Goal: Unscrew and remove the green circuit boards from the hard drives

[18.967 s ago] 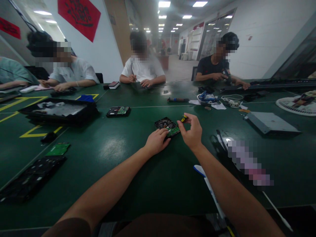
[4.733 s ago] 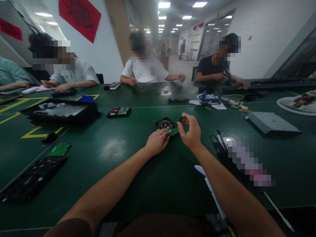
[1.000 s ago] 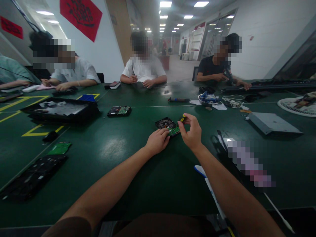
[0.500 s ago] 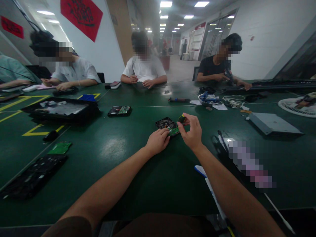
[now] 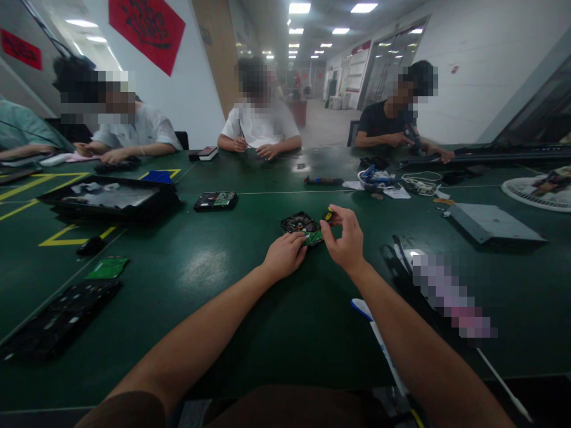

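A black hard drive (image 5: pixel 298 223) with a green circuit board (image 5: pixel 313 238) lies on the green table (image 5: pixel 250 333) in front of me. My left hand (image 5: pixel 284 254) rests on the drive's near edge, fingers curled down on it. My right hand (image 5: pixel 346 239) pinches a small screwdriver with a yellow and black handle (image 5: pixel 328 215), held upright over the circuit board's right side. Its tip is hidden behind my fingers.
A second hard drive (image 5: pixel 215 200) lies further left, next to a black tray (image 5: pixel 107 199). A loose green board (image 5: pixel 106 268) and a dark panel (image 5: pixel 53 324) sit near left. A grey case (image 5: pixel 488 221), cables (image 5: pixel 419 181) and tools lie right. Three people work across the table.
Very little has shifted. My right hand's fingers have turned slightly around the screwdriver handle; my left hand stays on the drive.
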`<state>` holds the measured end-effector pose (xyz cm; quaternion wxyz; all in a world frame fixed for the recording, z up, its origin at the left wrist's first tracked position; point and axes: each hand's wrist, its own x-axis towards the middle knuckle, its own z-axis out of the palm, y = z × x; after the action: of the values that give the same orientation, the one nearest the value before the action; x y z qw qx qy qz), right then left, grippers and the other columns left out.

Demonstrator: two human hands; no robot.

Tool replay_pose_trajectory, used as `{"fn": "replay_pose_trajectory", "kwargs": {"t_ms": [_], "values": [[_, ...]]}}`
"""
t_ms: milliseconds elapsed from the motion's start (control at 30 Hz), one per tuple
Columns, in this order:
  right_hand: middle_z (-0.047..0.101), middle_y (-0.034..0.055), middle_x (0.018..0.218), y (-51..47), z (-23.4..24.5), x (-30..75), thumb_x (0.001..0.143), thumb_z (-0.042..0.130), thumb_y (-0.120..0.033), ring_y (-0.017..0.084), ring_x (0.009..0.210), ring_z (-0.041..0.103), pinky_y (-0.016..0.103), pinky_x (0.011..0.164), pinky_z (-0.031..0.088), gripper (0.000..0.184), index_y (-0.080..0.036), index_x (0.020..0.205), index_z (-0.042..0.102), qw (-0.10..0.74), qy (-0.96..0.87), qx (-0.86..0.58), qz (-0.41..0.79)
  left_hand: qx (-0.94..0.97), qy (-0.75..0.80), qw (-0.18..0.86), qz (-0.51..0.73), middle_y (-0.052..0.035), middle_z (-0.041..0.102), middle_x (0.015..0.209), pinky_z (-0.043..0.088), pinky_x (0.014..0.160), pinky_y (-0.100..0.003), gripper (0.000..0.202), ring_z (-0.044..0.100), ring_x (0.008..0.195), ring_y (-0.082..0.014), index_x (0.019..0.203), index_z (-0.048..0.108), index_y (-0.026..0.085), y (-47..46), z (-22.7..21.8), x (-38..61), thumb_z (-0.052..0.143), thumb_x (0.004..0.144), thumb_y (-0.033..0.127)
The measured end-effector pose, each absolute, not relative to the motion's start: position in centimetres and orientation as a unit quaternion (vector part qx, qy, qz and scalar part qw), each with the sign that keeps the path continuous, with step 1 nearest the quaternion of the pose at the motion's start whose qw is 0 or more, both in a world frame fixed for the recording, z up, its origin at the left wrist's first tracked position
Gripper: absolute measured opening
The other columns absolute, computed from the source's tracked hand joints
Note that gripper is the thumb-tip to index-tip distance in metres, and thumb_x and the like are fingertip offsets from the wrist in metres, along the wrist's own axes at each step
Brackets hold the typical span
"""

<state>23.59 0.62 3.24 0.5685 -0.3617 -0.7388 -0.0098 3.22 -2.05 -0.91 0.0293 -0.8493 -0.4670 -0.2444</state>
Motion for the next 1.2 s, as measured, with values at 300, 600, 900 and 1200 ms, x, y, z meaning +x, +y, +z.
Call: {"fn": "replay_pose_trajectory", "kwargs": {"t_ms": [300,600,900,1200], "values": [[0.065,0.0105,0.125,0.93,2.80,23.60,0.094,0.066,-0.030,0.024,0.098,0.070,0.043,0.082,0.063,0.045,-0.027,0.136,0.052,0.575,-0.730,-0.369,-0.017,-0.849,-0.466,0.032,-0.247,-0.0100,0.066,0.133,0.054,0.104,-0.044,0.032,0.062,0.120,-0.0269,0.128,0.063,0.019,-2.10,-0.96,3.26,0.051,0.100,0.030],[0.064,0.0112,0.126,0.94,2.62,23.65,0.095,0.063,-0.028,0.023,0.094,0.069,0.045,0.085,0.063,0.048,-0.025,0.140,0.047,0.580,-0.725,-0.371,-0.001,-0.851,-0.465,0.032,-0.243,-0.0110,0.065,0.134,0.054,0.103,-0.044,0.033,0.062,0.120,-0.0268,0.128,0.062,0.018,-2.06,-0.94,3.21,0.050,0.100,0.030],[0.063,0.0124,0.127,0.92,2.91,23.68,0.096,0.059,-0.028,0.026,0.102,0.068,0.047,0.086,0.063,0.045,-0.025,0.139,0.049,0.577,-0.730,-0.368,-0.010,-0.849,-0.468,0.028,-0.243,-0.0105,0.065,0.133,0.054,0.103,-0.044,0.032,0.062,0.119,-0.0266,0.128,0.063,0.019,-2.21,-0.72,3.25,0.050,0.101,0.030],[0.064,0.0126,0.128,0.78,3.03,23.60,0.097,0.059,-0.029,0.026,0.104,0.069,0.047,0.090,0.062,0.043,-0.024,0.139,0.050,0.574,-0.731,-0.369,0.000,-0.850,-0.469,0.031,-0.239,-0.0106,0.065,0.134,0.054,0.104,-0.044,0.032,0.062,0.121,-0.0269,0.128,0.063,0.019,-2.21,-0.67,3.26,0.051,0.100,0.029]]}}
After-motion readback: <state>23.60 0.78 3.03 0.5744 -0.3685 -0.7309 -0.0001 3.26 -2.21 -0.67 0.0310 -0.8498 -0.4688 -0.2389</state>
